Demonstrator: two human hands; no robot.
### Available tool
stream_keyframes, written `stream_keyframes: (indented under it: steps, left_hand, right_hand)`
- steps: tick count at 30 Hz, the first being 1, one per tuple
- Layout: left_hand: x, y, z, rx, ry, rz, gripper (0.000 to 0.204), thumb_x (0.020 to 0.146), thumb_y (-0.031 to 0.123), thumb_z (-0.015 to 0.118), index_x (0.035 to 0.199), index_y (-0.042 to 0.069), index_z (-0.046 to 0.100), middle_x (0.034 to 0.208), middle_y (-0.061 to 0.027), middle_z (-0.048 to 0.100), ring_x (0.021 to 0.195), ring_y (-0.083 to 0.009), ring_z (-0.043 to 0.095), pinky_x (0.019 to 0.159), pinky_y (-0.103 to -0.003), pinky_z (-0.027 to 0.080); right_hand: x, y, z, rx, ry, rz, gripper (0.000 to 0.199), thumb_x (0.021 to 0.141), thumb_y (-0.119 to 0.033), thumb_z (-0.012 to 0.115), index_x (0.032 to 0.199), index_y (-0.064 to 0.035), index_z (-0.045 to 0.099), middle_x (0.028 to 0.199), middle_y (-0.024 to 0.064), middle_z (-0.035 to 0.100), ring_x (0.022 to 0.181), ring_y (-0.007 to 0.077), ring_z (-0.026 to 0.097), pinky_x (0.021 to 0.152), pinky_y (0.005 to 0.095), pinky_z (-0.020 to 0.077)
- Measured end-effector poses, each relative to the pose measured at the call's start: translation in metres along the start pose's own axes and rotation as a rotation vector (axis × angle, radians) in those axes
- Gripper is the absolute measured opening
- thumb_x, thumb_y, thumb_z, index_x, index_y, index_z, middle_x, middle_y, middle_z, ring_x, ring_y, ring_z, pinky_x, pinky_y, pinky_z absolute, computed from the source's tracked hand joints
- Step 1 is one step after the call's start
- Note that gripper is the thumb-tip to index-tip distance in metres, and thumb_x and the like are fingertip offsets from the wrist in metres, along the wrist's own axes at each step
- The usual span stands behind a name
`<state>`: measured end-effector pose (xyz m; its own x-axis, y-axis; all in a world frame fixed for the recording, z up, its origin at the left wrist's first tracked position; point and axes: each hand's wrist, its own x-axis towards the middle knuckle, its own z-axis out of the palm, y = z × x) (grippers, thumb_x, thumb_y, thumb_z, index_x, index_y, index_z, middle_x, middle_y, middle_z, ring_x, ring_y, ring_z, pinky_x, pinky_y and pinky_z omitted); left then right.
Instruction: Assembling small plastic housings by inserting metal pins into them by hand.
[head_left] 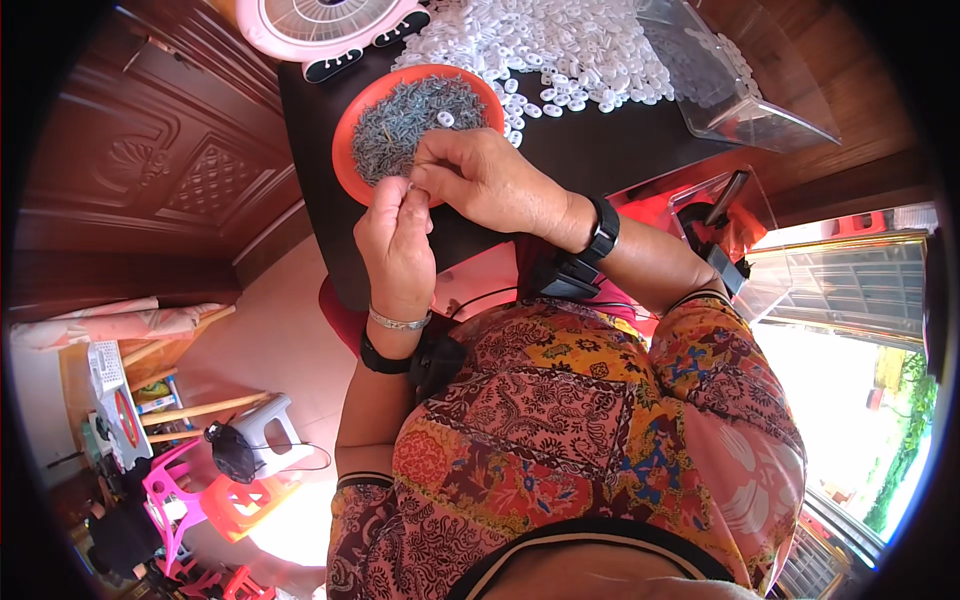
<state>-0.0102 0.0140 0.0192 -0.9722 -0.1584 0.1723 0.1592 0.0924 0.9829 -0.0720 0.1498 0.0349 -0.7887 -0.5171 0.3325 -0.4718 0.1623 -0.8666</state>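
My left hand (397, 250) and my right hand (490, 180) meet at their fingertips over the near edge of an orange bowl (345, 140). Both are closed in a pinch. Something tiny sits between the fingertips, too small and covered to name. Many small grey screws (405, 120) fill the bowl, and one white oval plastic piece (445, 118) with two holes lies on top of them, just beyond my right hand. A large heap of the same white pieces (560, 45) spreads over the dark table (640, 140) behind the bowl.
A pink fan (325, 25) stands at the table's far left. At the far right a clear plastic bin (745, 115) lies beside the heap. Another clear container (765, 215) stands below the table's right edge. Stools (270, 430) are on the floor at left.
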Motion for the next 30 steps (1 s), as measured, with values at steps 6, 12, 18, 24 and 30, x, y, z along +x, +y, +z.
stream_keyframes:
  steps: [6, 12, 18, 24, 30]
  left_hand:
    - [0.003, -0.002, -0.004, -0.07, -0.022, -0.053, 0.016, 0.093, 0.015, 0.05, 0.084, 0.003, 0.056, 0.066, 0.0028, 0.048, 0.055, -0.0027, 0.039, 0.047, -0.018, 0.03]
    - [0.009, 0.003, -0.012, -0.17, -0.047, -0.155, 0.017, 0.092, 0.017, 0.05, 0.082, 0.004, 0.056, 0.064, 0.0015, 0.05, 0.051, -0.0041, 0.041, 0.045, -0.018, 0.029]
    - [0.011, 0.001, -0.014, -0.195, -0.062, -0.173, 0.018, 0.092, 0.017, 0.05, 0.083, 0.004, 0.057, 0.063, 0.0013, 0.05, 0.05, -0.0045, 0.041, 0.044, -0.019, 0.029]
    - [0.009, 0.002, -0.012, -0.218, -0.072, -0.167, 0.018, 0.092, 0.017, 0.05, 0.084, 0.002, 0.056, 0.063, 0.0008, 0.05, 0.051, -0.0045, 0.041, 0.045, -0.019, 0.03]
    - [0.002, -0.001, -0.009, -0.235, -0.046, -0.142, 0.017, 0.093, 0.016, 0.051, 0.085, 0.002, 0.055, 0.064, 0.0005, 0.049, 0.053, -0.0042, 0.041, 0.046, -0.018, 0.031]
  right_hand:
    - [0.0, 0.002, 0.0, 0.015, 0.002, 0.018, 0.014, 0.089, -0.012, 0.058, 0.084, 0.0011, 0.058, 0.073, 0.0066, 0.062, 0.069, 0.0096, 0.058, 0.064, 0.0263, 0.0473]
    - [0.011, 0.008, -0.013, 0.161, -0.105, 0.104, 0.018, 0.093, -0.017, 0.057, 0.095, 0.0008, 0.061, 0.081, 0.0029, 0.063, 0.076, 0.0095, 0.056, 0.07, 0.0247, 0.0466]
    - [0.017, 0.014, -0.017, 0.222, -0.131, -0.056, 0.018, 0.093, -0.015, 0.057, 0.1, 0.0015, 0.061, 0.086, 0.0025, 0.064, 0.08, 0.0104, 0.059, 0.073, 0.0244, 0.0476]
    - [0.015, 0.002, -0.019, -0.035, -0.199, -0.053, 0.012, 0.088, -0.011, 0.06, 0.094, -0.0003, 0.061, 0.081, 0.0064, 0.065, 0.078, 0.014, 0.062, 0.071, 0.0272, 0.0484]
    - [0.006, -0.001, -0.004, -0.101, -0.056, -0.095, 0.011, 0.087, -0.013, 0.059, 0.085, -0.0016, 0.057, 0.074, 0.0125, 0.061, 0.072, 0.025, 0.062, 0.065, 0.034, 0.0472]
